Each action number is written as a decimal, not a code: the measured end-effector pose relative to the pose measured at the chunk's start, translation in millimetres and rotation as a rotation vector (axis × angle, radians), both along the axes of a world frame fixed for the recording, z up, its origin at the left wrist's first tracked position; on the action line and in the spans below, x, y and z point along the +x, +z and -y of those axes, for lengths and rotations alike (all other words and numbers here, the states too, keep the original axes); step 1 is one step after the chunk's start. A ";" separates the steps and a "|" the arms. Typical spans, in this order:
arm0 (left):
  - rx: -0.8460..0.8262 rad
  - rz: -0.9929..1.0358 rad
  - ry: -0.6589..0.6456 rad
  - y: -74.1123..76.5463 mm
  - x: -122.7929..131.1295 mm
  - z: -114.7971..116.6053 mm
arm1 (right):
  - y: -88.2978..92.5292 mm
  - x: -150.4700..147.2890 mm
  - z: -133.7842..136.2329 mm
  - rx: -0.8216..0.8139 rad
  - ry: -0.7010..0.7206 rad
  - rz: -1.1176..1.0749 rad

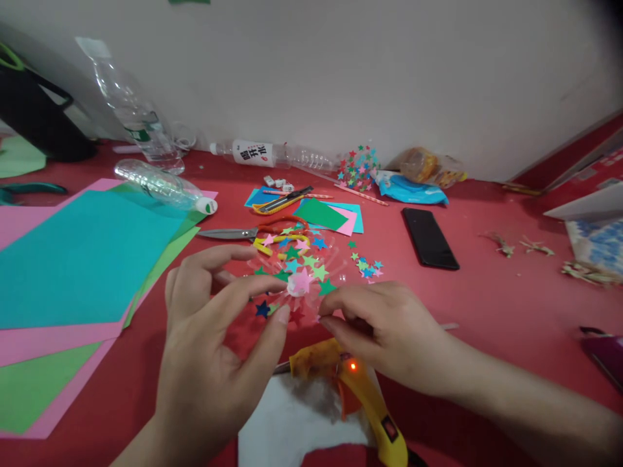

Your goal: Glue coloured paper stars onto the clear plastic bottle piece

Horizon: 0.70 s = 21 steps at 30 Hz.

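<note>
My left hand [219, 337] is open, its thumb and index finger apart beside a clear plastic piece cut into spreading strips [335, 259]. Its index fingertip is at the whitish centre of that piece, where a pink star [302, 281] sits; whether it presses there I cannot tell. Green, blue and pink paper stars [320, 272] lie over the strips. My right hand [384, 324] is closed in a pinch at the piece's near right side; a tiny pinkish bit shows at its fingertips, too small to name. Below the hands lies a yellow glue gun [363, 389], its red light on.
Scissors [233, 233] and a box cutter [282, 201] lie behind the strips. Coloured paper sheets [87, 259] cover the left side, with a plastic bottle [160, 185] across them. A phone [429, 238] lies at right. A star-covered clear piece [359, 167] stands near the wall.
</note>
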<state>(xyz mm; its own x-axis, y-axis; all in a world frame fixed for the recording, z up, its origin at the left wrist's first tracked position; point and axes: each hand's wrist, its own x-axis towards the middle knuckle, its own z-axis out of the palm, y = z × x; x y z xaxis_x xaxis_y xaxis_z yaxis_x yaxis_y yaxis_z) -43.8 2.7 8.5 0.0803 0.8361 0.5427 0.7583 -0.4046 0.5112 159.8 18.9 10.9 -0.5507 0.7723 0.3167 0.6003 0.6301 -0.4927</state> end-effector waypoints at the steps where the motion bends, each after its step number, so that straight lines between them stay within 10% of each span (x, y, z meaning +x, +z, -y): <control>1: 0.002 0.005 0.003 -0.5 -0.5 -0.3 | -0.1 -0.1 0.2 0.007 0.000 -0.006; 21: 0.035 0.009 0.012 -1.4 -1.2 -2.8 | -0.2 0.9 0.9 0.227 0.069 0.047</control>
